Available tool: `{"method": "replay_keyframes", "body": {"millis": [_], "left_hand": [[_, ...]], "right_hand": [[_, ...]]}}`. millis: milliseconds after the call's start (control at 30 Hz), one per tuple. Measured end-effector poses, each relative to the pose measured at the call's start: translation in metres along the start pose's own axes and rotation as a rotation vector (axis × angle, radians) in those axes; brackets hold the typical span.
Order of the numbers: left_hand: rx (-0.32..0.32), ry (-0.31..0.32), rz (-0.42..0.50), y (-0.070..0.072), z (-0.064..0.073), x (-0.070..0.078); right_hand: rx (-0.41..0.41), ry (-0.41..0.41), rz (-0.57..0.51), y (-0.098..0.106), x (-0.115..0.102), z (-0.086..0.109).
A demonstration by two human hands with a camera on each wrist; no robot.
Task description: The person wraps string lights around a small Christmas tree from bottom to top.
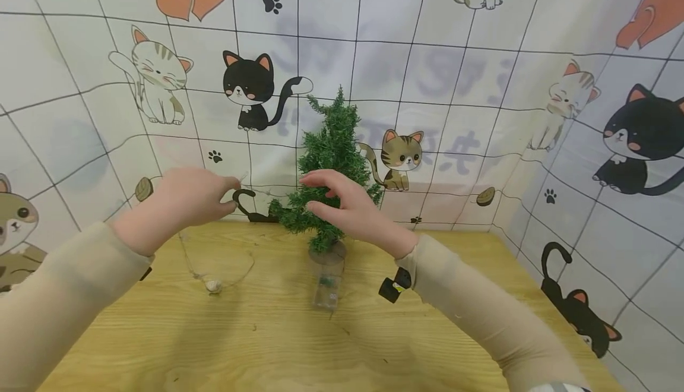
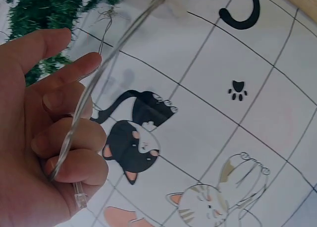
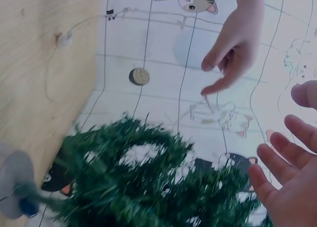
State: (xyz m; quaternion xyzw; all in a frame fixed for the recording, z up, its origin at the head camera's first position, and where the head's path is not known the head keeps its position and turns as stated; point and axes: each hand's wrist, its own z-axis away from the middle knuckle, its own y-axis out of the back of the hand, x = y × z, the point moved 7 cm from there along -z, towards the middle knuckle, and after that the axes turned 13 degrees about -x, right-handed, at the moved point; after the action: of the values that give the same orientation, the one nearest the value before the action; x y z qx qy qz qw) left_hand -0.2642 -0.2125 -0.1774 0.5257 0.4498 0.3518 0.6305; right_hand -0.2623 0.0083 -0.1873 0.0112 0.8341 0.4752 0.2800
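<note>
White, cat-printed, gridded sheeting [image 1: 385, 9] stands behind and beside a yellowish wood-grain tabletop [image 1: 267, 350].

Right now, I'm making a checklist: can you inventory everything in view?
table: 1, yellowish, beneath
tree: 1, green, on table
base: 1, greyish, under tree
case: 1, clear, on table before base
lump: 1, whitish, on table, left of case
scraps: several, dark, on table
backdrop: 1, white with printed cats, behind tree
wire: at least 1, whitish, in left hand
device: 1, black, at right wrist
sleeves: 2, beige, on forearms
left hand: 1, bare, gripping wire
right hand: 1, bare, before tree
</note>
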Motion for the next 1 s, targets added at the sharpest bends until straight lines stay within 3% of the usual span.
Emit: {"method": "replay_keyframes", "body": {"millis": [200,333,500,667,767,867,1000], "left_hand": [[0.058,-0.061,-0.056,0.011,0.001,0.026],[0.09,-0.075,-0.085,0.014,0.0,0.041],[0.162,-0.127,-0.105,0.011,0.008,0.061],[0.242,-0.172,-0.085,0.003,0.016,0.077],[0.233,-0.16,-0.05,-0.002,0.015,0.08],[0.213,-0.115,0.024,-0.005,0.012,0.075],[0.272,-0.073,0.179,-0.009,0.012,0.058]], "right_hand": [[-0.059,-0.031,0.027,-0.008,-0.005,-0.022],[-0.161,-0.069,0.052,-0.021,-0.001,-0.04],[-0.295,-0.093,0.104,-0.044,0.003,-0.058],[-0.394,-0.107,0.108,-0.063,0.014,-0.059],[-0.382,-0.118,0.116,-0.063,0.018,-0.058],[-0.312,-0.125,0.135,-0.054,0.019,-0.058],[-0.234,-0.108,0.173,-0.041,0.015,-0.059]]}}
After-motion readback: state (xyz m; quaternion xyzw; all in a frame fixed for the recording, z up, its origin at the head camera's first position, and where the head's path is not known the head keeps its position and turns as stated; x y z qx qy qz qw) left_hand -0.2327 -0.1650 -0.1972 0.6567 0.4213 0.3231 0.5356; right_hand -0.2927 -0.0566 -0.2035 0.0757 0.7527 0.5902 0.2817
